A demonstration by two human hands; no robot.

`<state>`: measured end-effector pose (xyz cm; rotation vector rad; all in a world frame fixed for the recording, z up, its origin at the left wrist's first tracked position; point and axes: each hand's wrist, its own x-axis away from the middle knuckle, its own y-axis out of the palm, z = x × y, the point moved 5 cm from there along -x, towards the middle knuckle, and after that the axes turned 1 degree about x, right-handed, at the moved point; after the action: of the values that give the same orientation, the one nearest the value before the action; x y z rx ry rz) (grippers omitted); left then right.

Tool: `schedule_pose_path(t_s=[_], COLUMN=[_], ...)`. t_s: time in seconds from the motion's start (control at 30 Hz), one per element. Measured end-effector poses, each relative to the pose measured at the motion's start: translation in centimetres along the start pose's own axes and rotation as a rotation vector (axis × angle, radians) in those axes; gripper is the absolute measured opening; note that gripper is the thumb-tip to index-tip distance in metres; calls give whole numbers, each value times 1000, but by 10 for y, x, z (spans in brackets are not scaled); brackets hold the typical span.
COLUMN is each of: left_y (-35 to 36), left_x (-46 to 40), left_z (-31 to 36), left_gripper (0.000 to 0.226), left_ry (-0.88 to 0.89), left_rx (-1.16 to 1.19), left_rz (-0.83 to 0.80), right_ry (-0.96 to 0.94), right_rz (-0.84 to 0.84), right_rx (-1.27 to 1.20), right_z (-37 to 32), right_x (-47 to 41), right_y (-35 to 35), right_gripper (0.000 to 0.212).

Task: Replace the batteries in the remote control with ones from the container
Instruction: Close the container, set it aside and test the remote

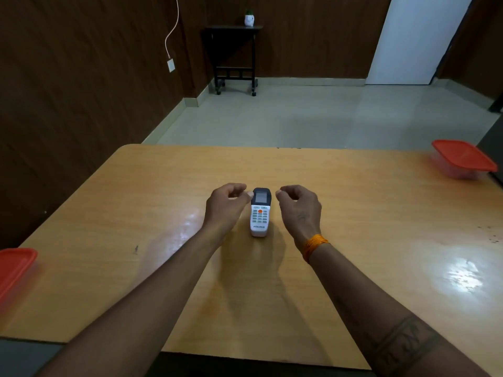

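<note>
**Hands flank the remote on a wooden table**

Dark wood-panelled walls enclose a pale tiled floor, with a small black side table (pixel 233 54) on castors against the far wall, a white plant pot (pixel 249 19) on top of it, and a white door (pixel 413 39) off to the right. Nearer the camera lies a glossy light-wood table (pixel 353 227).

At its middle a white Voltas remote control (pixel 260 213) lies face up, its dark display end pointing away from the person and its orange button showing among the grey keys. The left hand (pixel 224 204) hovers just beside the remote's left edge, fingers loosely curled, fingertips close to the display end; whether they touch it cannot be told. The right hand (pixel 298 206) hangs just beside the right edge, fingers likewise loosely curled and holding nothing, with an orange thread band (pixel 314 246) round the wrist.

One clear container with a red lid (pixel 462 159) stands at the table's far right corner, well apart from the remote. Another red-lidded container (pixel 15 268) sits at the left edge, partly out of view.
</note>
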<state>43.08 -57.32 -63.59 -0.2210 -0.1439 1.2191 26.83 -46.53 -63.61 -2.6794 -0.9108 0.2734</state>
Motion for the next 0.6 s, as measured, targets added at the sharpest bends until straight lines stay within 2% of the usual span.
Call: schedule_pose_path(t_s=[0.1, 0.27, 0.43, 0.6], left_y=[1, 13, 18, 14], left_x=[-10, -54, -118, -170], left_z=[24, 69, 129, 237], left_gripper=[29, 28, 29, 41], left_ry=[96, 205, 285, 358], left_rx=[74, 203, 214, 189], left_rz=[-2, -104, -142, -171], right_ry=[-108, -241, -323, -357], right_rz=[-7, -82, -114, -101], right_rx=[-128, -293, -347, -361], right_z=[-20, -58, -125, -213], right_x=[-14, -67, -132, -189], right_y=[-5, 0, 3, -20], right_gripper=[33, 43, 30, 29])
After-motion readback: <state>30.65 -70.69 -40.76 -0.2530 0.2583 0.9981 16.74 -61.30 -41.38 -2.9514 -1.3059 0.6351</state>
